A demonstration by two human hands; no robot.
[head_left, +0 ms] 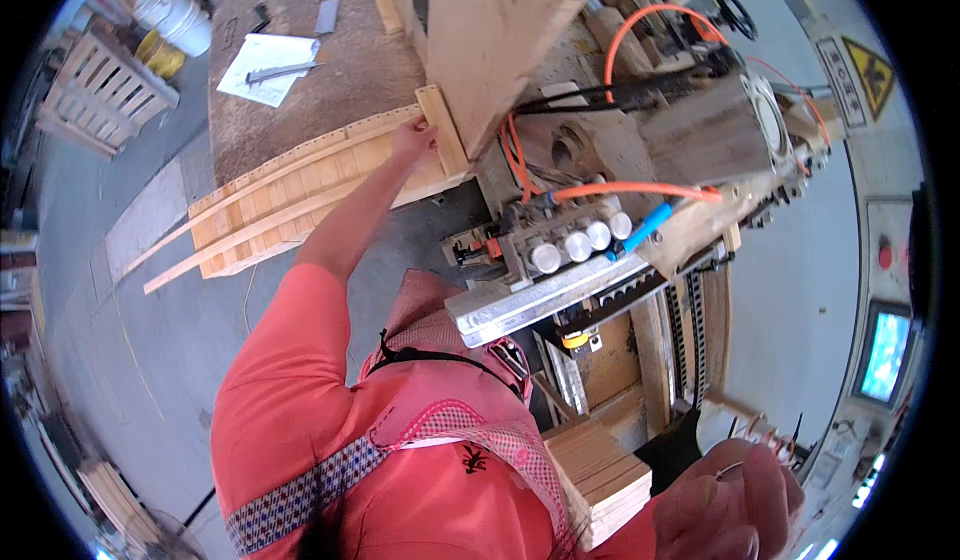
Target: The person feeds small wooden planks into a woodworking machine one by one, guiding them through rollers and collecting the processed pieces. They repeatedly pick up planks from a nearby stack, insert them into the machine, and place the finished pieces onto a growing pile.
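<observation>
My left arm reaches up and away to the far end of a row of light wooden slats (290, 200). There my left hand (415, 138) has its fingers curled together, against a short wooden crosspiece (446, 132); whatever is between them is hidden. Two long thin wooden strips (225, 243) lie lengthwise over the slats and stick out at the left. My right hand (730, 500) is close to the camera at the lower right, its fingers bent inward and blurred, their contents not visible. Beside its forearm stands a stack of wooden boards (600, 480).
A machine with a row of round silver knobs (577, 247), orange air hoses (635, 191) and a large motor (710, 130) stands at the right. On a brown table (350, 80), a caliper (280, 72) rests on paper. White buckets (170, 12) and a wooden pallet (108, 92) sit far left.
</observation>
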